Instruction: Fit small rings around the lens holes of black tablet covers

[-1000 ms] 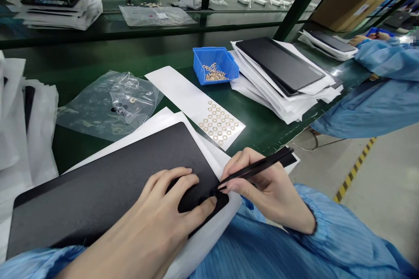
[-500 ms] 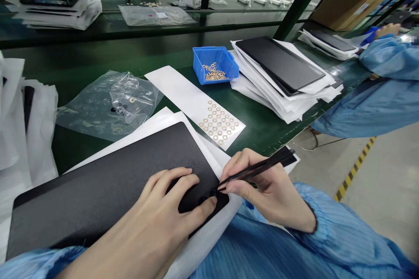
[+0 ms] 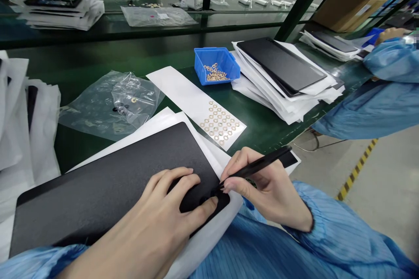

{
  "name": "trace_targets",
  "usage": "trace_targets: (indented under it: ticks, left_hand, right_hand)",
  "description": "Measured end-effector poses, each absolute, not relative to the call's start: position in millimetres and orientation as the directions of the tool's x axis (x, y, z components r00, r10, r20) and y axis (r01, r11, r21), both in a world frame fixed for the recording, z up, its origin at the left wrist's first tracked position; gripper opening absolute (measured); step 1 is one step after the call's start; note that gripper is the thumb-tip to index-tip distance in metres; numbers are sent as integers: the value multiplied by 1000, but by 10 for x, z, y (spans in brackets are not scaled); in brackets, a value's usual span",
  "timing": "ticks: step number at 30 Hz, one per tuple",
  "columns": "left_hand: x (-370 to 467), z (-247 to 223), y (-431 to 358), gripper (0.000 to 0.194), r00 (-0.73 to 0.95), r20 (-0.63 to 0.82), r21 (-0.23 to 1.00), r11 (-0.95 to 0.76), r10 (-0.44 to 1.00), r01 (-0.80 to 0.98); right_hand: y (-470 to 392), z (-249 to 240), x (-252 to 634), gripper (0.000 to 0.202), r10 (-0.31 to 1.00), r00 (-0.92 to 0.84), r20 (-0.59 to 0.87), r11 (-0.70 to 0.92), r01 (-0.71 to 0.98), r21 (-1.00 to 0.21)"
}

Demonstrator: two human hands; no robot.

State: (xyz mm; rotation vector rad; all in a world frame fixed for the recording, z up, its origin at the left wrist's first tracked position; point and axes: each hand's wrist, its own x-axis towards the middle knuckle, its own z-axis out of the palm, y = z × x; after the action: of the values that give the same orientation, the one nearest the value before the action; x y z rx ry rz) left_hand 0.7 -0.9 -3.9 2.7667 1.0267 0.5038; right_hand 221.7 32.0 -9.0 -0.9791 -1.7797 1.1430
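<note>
A flat black panel (image 3: 108, 174) with rounded corners lies on white sheets (image 3: 160, 118). My left hand (image 3: 170, 205) rests on its right part, fingers apart, thumb beside a small dark round spot near the corner. My right hand (image 3: 262, 187) grips black tweezers (image 3: 258, 165) between thumb and fingers. Their tips touch or hover just over that corner by my left thumb; whether they pinch anything there I cannot make out. Beyond the panel, a white strip (image 3: 183, 91) carries rows of small tan rings (image 3: 220, 123).
A blue bin (image 3: 200, 67) holds loose tan rings. A clear plastic bag (image 3: 94, 104) lies left of it. To the right stands a stack of black panels (image 3: 281, 63) with white sheets. White wrapped pieces (image 3: 42, 126) stand at left. A person's blue sleeve (image 3: 386, 61) is at far right.
The tweezers' arms, seen apart before, now appear together. The right hand has rolled slightly; the left hand stays in place on the panel. The view has shifted slightly.
</note>
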Motion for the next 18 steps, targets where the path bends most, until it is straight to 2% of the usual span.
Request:
trace_targets:
  ticks: [4,8,11,15,18]
  left_hand:
    - [16,-145,-28,49,667,314,237,-736,676,635]
    - [-8,-266,-54,42,660,342,222,-740,669,635]
    - [-35,-222,-40,42,683,313,268,-751,660,603]
    - [-25,-22,-1,42,726,175,349,-731,665,586]
    - [-5,63,19,37,746,121,350,-731,655,586]
  right_hand:
    - [293,-132,2225,13,893,-360,269,343,159,-926]
    - [270,-121,2256,19,910,-339,240,270,43,-962]
    - [353,-30,2260,25,918,-332,218,228,-7,-974]
    - [790,140,2051,27,884,-367,290,350,107,-931]
    - [1319,195,1583,25,799,-497,339,462,147,-875]
